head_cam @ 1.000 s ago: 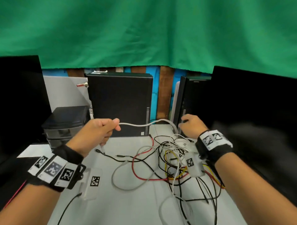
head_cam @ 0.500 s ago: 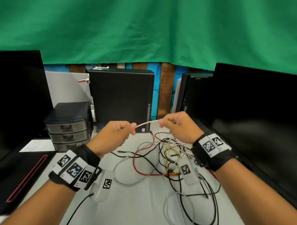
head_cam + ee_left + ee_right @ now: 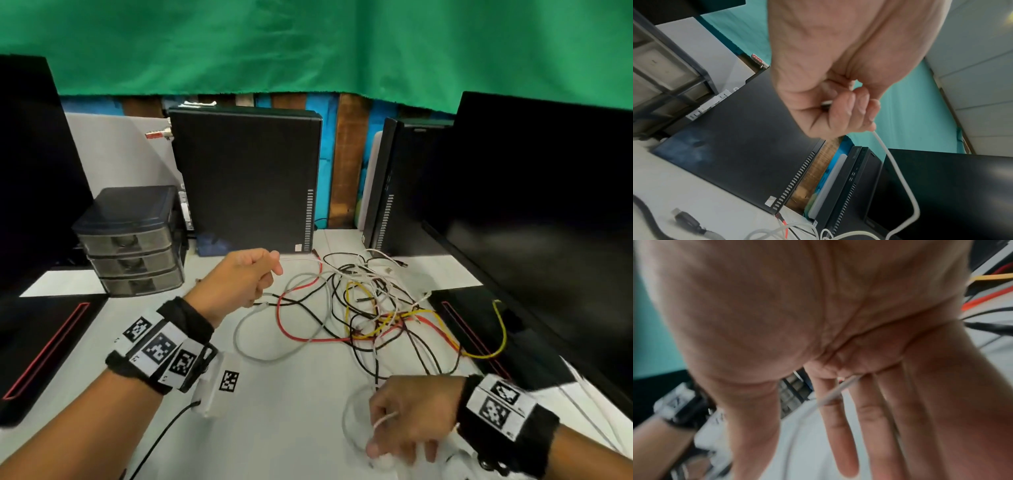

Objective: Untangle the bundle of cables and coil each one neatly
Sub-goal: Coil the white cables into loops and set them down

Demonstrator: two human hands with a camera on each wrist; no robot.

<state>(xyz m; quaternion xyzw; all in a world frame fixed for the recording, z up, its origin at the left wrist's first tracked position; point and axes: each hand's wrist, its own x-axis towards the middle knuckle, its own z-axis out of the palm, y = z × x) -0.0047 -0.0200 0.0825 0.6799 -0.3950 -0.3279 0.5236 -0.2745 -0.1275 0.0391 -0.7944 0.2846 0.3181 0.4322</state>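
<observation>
A tangle of red, yellow, black and white cables (image 3: 370,308) lies in the middle of the white table (image 3: 294,404). My left hand (image 3: 246,277) is raised left of the tangle, fist curled round one end of a white cable (image 3: 301,261) that runs right into the pile. In the left wrist view that hand (image 3: 838,105) grips the white cable (image 3: 898,170), which hangs down from the fist. My right hand (image 3: 407,421) is low at the table's front, fingers straight and spread. A white cable (image 3: 836,394) passes between its index and middle fingers; a white loop (image 3: 352,425) lies under it.
Two black computer towers (image 3: 246,181) (image 3: 394,192) stand at the back. A dark monitor (image 3: 548,205) fills the right side, another (image 3: 30,171) the left. A grey drawer unit (image 3: 130,246) sits back left. A black monitor base with a red line (image 3: 44,346) lies at the left.
My right hand left the spot beside my left hand and dropped to the table's front, with white cable between its fingers. The left hand kept its grip and barely moved.
</observation>
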